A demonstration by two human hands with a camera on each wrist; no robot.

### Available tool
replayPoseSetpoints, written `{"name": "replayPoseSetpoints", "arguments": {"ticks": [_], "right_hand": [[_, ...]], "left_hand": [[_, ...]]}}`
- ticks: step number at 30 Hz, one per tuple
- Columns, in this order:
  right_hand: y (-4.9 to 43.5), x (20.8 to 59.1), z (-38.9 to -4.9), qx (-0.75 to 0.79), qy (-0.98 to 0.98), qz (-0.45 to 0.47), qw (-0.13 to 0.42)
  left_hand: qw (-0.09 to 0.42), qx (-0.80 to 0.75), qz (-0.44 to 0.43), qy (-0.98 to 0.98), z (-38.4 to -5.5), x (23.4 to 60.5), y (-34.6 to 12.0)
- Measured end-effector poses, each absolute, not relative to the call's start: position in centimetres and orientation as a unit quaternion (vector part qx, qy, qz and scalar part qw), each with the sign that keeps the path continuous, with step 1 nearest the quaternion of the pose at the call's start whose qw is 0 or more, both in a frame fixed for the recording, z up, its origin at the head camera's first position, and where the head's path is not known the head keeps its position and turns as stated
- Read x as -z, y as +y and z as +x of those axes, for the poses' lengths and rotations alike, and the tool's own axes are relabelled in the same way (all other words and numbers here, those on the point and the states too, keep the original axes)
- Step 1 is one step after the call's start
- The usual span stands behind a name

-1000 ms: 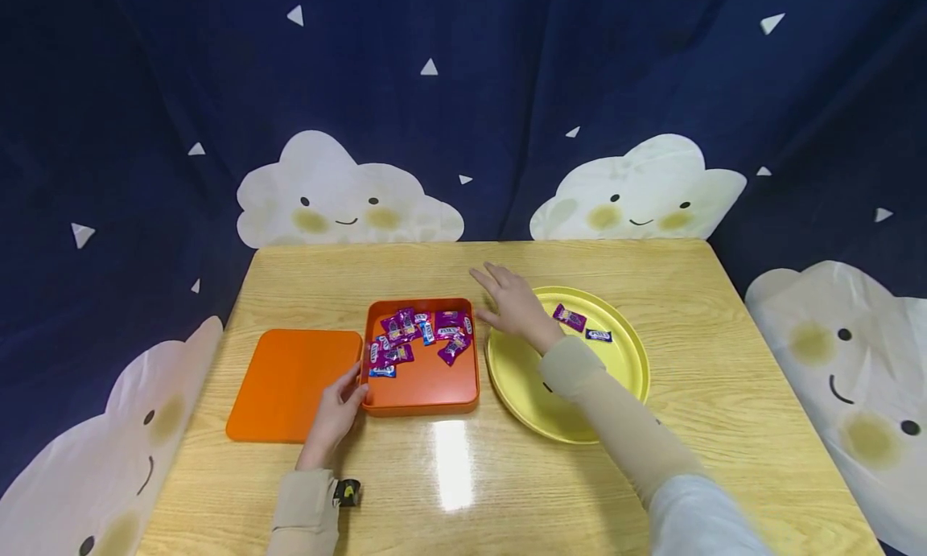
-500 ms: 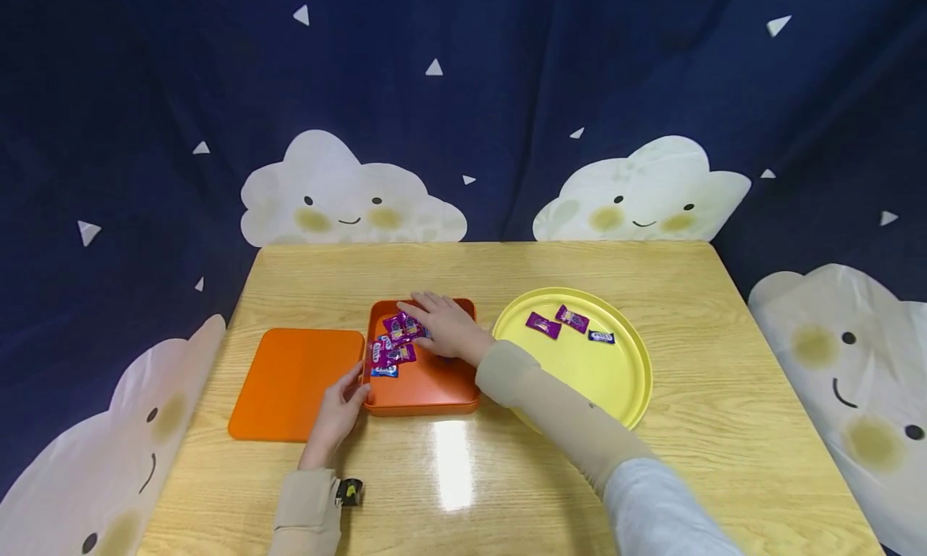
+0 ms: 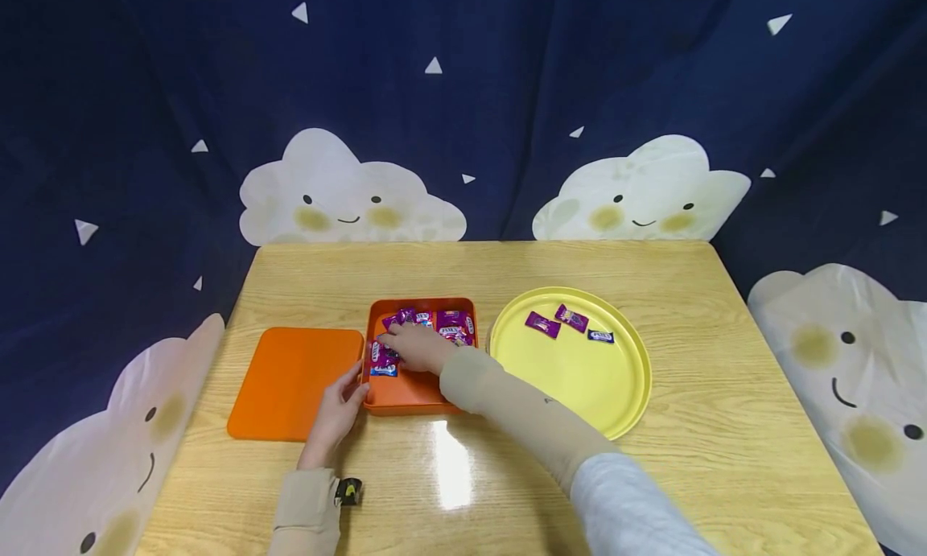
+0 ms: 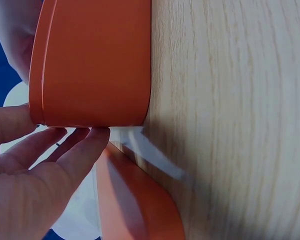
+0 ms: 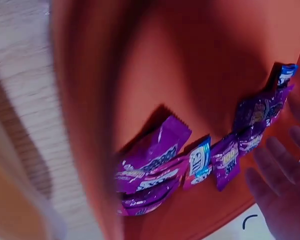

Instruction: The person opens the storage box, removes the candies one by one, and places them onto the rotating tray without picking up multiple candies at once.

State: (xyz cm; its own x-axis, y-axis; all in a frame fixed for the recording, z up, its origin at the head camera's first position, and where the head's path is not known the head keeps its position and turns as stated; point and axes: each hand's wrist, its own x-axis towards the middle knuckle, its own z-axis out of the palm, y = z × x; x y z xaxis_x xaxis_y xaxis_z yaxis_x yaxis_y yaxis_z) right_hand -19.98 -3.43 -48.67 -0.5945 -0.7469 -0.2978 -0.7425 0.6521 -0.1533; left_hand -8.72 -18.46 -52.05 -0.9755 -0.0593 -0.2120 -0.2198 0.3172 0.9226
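Note:
An orange-red box (image 3: 413,409) on the table holds several small wrapped candies (image 3: 384,369), purple and blue, gathered toward its far and left sides. My left hand (image 3: 340,407) is at the box's left wall; in the left wrist view its fingertips (image 4: 101,136) rest against the outside of the box (image 4: 95,65). Inside the box, my right hand (image 3: 418,348) reaches over the candies, its fingers on the left part of the pile. The right wrist view has that hand (image 5: 281,187) with fingers extended right beside purple wrappers (image 5: 227,157), none seen between them.
Right of the box lies a round yellow tray (image 3: 572,387) with a few wrapped candies (image 3: 543,324) on it; my right forearm passes over its near-left edge. A flat orange lid (image 3: 290,387) lies left of the box. A dark blue curtain (image 3: 500,97) hangs behind the table.
My right hand has moved left from above the yellow tray, over the box and down to its candies. One more purple candy now shows on the tray, formerly covered. The left hand stays put.

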Motion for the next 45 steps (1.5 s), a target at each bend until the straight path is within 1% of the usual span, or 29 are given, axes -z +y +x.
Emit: {"name": "replayPoseSetpoints", "arguments": {"ticks": [8,12,22,30,34,40,45], "right_hand": [[-4.3,49.1,-19.9,-0.006,0.902,-0.379,0.204],[-4.7,49.4,-19.8,-0.014,0.901,-0.378,0.212],[-5.0,50.2,-19.4,-0.029,0.895,-0.399,0.197],[-5.0,50.1,-19.3,-0.032,0.893,-0.403,0.197],[-4.8,49.8,-19.3,-0.026,0.894,-0.401,0.200],[-4.5,49.1,-19.6,-0.025,0.893,-0.408,0.187],[-4.1,48.2,-20.0,0.002,0.895,-0.401,0.192]], "left_hand": [[0.083,-0.572,-0.090,0.811,-8.8,52.0,-18.4],[0.087,-0.569,-0.093,0.812,-8.7,51.8,-18.5],[0.079,-0.570,-0.096,0.812,-8.7,51.8,-18.5],[0.078,-0.574,-0.096,0.810,-8.7,51.7,-18.4],[0.076,-0.573,-0.091,0.811,-8.7,51.7,-18.4],[0.084,-0.573,-0.092,0.810,-8.7,51.6,-18.4],[0.085,-0.573,-0.093,0.810,-8.7,51.7,-18.4]]}}
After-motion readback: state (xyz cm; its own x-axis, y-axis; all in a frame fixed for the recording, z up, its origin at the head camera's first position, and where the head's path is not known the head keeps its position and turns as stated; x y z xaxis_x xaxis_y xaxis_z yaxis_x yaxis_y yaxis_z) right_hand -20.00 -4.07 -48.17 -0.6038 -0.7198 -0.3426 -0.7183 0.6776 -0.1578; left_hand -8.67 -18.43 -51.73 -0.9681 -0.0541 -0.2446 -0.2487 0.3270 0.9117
